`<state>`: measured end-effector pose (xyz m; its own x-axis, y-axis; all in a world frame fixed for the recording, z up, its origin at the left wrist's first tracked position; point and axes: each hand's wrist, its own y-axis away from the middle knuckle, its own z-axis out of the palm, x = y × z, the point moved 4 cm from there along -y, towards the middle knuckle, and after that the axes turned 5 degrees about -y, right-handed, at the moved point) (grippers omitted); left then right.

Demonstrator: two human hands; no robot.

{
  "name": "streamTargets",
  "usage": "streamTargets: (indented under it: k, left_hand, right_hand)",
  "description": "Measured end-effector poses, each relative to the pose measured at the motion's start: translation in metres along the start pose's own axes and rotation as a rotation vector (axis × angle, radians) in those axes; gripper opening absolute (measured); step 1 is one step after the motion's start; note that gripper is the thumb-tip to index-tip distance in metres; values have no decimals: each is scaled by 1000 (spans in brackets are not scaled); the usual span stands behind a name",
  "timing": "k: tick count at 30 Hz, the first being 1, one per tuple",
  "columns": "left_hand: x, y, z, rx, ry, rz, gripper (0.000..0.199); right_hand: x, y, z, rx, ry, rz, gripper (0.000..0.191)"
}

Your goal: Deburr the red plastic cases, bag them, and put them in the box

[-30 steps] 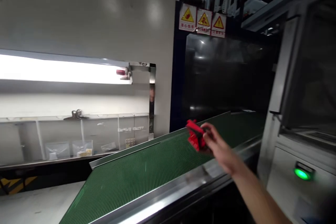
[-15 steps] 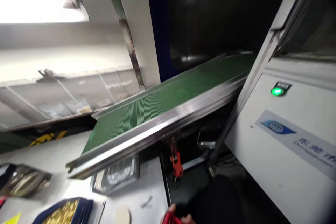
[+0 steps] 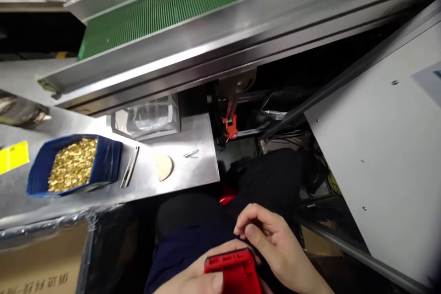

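A red plastic part (image 3: 237, 273) with slots along its top edge is held in my left hand (image 3: 201, 275), low in the view above my lap. The thumb lies over its left side. Just right of it is my right hand (image 3: 275, 243), its fingers curled inward with the thumb near the fingertips. Whether anything small is between those fingers is hidden. On the metal table, a blue bin (image 3: 108, 161) holds many small brass-coloured pieces (image 3: 74, 163). Tweezers (image 3: 130, 166), a round beige pad (image 3: 164, 166) and a small metal piece (image 3: 191, 153) lie beside it.
A green conveyor belt (image 3: 165, 7) with metal sides slopes above the table (image 3: 200, 133). Under it sits a clear-lined tray (image 3: 148, 119). A white machine panel (image 3: 379, 147) stands at right. A cardboard box (image 3: 41, 262) is at lower left, and an orange-red clamp (image 3: 230, 127) hangs below the conveyor.
The view has tilted down, so the conveyor and table sit higher in it. Both hands and more of the red part now show; before, only fingertips and a red edge were visible.
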<state>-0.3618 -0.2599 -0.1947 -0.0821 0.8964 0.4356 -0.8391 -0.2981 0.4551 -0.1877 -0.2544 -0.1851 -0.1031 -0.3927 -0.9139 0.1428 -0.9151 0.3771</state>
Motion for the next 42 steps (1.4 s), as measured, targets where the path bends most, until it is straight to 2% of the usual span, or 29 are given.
streamTargets:
  k: [4,8,13,18,24,30,36,42]
  left_hand:
    - [11,-3,7,-135,-94,14,54]
    - [12,-3,1,-134,-120,44,49]
    - [7,-6,-5,-108,-157,24,45]
    - [8,-12,-6,-139,-130,30,44]
    - [5,-15,-8,-160,-50,-34,52]
    - [8,-19,-10,-154,-85,-16,37]
    - [14,-21,-7,-116,-71,-57,46]
    - [14,-20,-7,-103,-69,-57,41]
  right_hand:
    - [-3,-12,30,-51,-79,47,31]
    - [1,-16,40,-45,-120,75,41]
    - [2,-15,37,-38,-124,79,44]
    - [5,-13,32,22,-90,60,44]
    - [10,-10,27,178,-17,67,45]
    - [11,-11,27,113,-121,69,44]
    - [12,-10,20,218,-49,65,45]
    - [11,-11,23,157,-86,64,46]
